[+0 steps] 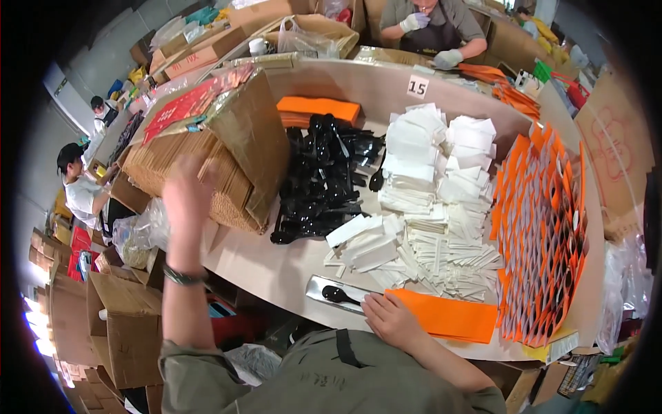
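My left hand (188, 196) is raised in front of a stack of brown corrugated sheets (185, 168) inside a cardboard box; motion smears its fingers, and I cannot make out whether it holds anything. My right hand (393, 319) lies flat at the table's near edge, fingers stretched out. Under its fingertips is the right end of a narrow silver tray (318, 288), with a black plastic spoon (336, 295) lying in it. The spoon's handle runs toward these fingers, its end hidden. An orange paper sleeve (452, 317) lies flat beside and partly under this hand.
Black spoons (321, 179) pile up mid-table, beside stacks of white paper packets (414, 155). Orange sleeves stand in a bundle (541, 234) at right; more orange paper (317, 109) lies behind the spoons. Across the partition sits a gloved person (434, 31). An open carton (124, 324) stands lower left.
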A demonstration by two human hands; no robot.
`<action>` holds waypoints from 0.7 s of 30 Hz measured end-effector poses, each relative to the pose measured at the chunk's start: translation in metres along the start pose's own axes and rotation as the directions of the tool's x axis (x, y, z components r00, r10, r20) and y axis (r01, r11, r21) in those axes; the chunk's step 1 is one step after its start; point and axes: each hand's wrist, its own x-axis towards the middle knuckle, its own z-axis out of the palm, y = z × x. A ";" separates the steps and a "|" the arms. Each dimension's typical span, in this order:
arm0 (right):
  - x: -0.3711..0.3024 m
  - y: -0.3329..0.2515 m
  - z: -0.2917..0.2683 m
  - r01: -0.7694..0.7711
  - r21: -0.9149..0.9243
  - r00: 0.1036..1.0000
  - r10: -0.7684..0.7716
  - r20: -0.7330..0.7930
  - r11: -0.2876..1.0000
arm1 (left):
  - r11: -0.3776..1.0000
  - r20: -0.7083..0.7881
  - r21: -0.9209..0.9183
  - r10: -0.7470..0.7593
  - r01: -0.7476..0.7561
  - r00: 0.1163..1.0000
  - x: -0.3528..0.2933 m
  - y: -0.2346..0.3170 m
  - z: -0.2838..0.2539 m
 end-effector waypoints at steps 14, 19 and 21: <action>-0.010 0.014 -0.019 -0.193 0.179 0.979 0.176 0.103 0.965 | 0.995 0.202 -0.082 -0.040 0.058 0.979 0.030 -0.075 0.004; -0.011 0.017 -0.017 -0.274 0.234 0.960 0.249 0.132 0.933 | 0.526 0.304 -0.463 -0.662 0.713 0.685 -0.142 -0.024 -0.001; -0.013 0.009 -0.017 -0.269 0.243 0.960 0.240 0.144 0.932 | 0.496 0.708 -0.512 -0.219 0.702 0.671 -0.199 -0.019 0.011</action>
